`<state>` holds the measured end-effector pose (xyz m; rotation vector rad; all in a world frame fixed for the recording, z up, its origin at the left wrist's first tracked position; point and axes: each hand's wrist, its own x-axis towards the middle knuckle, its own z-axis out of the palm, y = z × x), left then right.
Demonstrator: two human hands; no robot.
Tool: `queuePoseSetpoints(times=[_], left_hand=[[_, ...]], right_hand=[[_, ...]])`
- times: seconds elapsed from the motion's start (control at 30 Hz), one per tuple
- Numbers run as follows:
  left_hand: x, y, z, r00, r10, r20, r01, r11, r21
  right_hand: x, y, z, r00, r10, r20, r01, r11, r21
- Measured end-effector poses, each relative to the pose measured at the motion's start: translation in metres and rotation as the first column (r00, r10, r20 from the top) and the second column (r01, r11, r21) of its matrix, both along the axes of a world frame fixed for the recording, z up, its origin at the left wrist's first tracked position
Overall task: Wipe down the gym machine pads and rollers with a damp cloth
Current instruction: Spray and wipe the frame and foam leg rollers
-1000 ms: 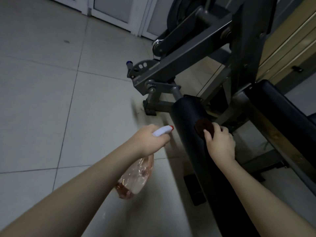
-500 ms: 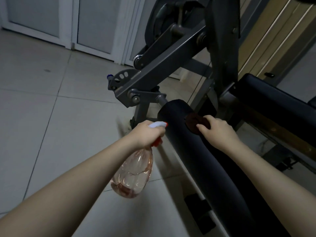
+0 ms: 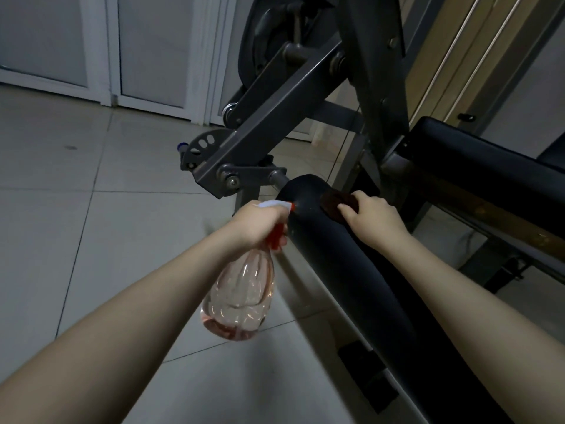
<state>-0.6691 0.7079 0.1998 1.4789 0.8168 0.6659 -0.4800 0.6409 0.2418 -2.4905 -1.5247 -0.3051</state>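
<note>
A long black foam roller [image 3: 345, 270] runs from the centre of the view down to the lower right. My left hand [image 3: 256, 224] grips the neck of a clear pinkish spray bottle [image 3: 241, 298] with a white head and red trigger, its nozzle right against the roller's left side. My right hand [image 3: 374, 218] presses a dark brown cloth [image 3: 334, 203] onto the roller's far end, fingers curled over it. A black padded bench [image 3: 489, 154] lies to the right.
The grey steel arm [image 3: 269, 133] of the machine slants up behind the roller, with a pivot plate [image 3: 201, 146] at its left. Pale floor tiles [image 3: 91, 240] spread to the left. White-framed doors [image 3: 128, 50] stand at the back.
The view has tilted up and closed in on the machine. My left hand brought the spray nozzle up against the roller. My right hand and cloth stay near the roller's far end.
</note>
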Motion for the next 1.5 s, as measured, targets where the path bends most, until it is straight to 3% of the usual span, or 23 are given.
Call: queuePoseSetpoints(times=[0.17, 0.4, 0.57, 0.7, 0.87, 1.0, 1.2, 1.3, 1.43, 1.5], left_hand=[[-0.001, -0.008, 0.004, 0.998, -0.013, 0.055, 0.016, 0.998, -0.058], [-0.01, -0.022, -0.013, 0.998, -0.026, 0.053, 0.029, 0.998, -0.061], [-0.022, -0.044, -0.023, 0.993, -0.017, 0.113, 0.028, 0.995, -0.093], [-0.027, -0.057, -0.033, 0.998, -0.067, 0.018, 0.068, 0.997, -0.025], [-0.022, -0.053, -0.035, 1.0, -0.017, 0.014, 0.017, 0.999, 0.044], [-0.019, -0.046, -0.027, 0.998, -0.008, 0.068, 0.007, 1.0, 0.013], [-0.017, -0.042, -0.022, 0.998, -0.05, 0.04, 0.051, 0.998, -0.033], [-0.016, -0.038, -0.021, 0.999, -0.043, 0.025, 0.043, 0.999, -0.027], [-0.021, -0.032, -0.023, 0.999, -0.046, -0.027, 0.045, 0.998, -0.035], [-0.024, -0.03, -0.023, 0.998, -0.049, -0.035, 0.049, 0.999, -0.022]], right_hand=[[0.005, 0.008, 0.001, 0.999, 0.011, -0.041, -0.011, 1.0, -0.018], [0.015, -0.002, 0.005, 0.951, 0.042, -0.306, -0.039, 0.999, 0.015], [0.019, -0.011, 0.011, 0.93, -0.026, -0.366, 0.014, 0.999, -0.034], [0.018, -0.015, 0.007, 0.944, -0.047, -0.326, 0.043, 0.999, -0.019], [0.003, 0.005, 0.002, 0.993, -0.055, -0.105, 0.061, 0.997, 0.052], [-0.003, 0.021, -0.002, 0.998, 0.03, -0.059, -0.027, 0.998, 0.06], [0.004, -0.045, -0.007, 0.963, 0.258, 0.082, -0.252, 0.965, -0.073], [0.003, -0.039, -0.011, 0.973, 0.218, 0.079, -0.211, 0.973, -0.092], [-0.009, 0.014, -0.017, 0.965, 0.158, 0.207, -0.149, 0.987, -0.06], [-0.013, 0.046, -0.019, 0.973, 0.154, 0.172, -0.147, 0.988, -0.056]])
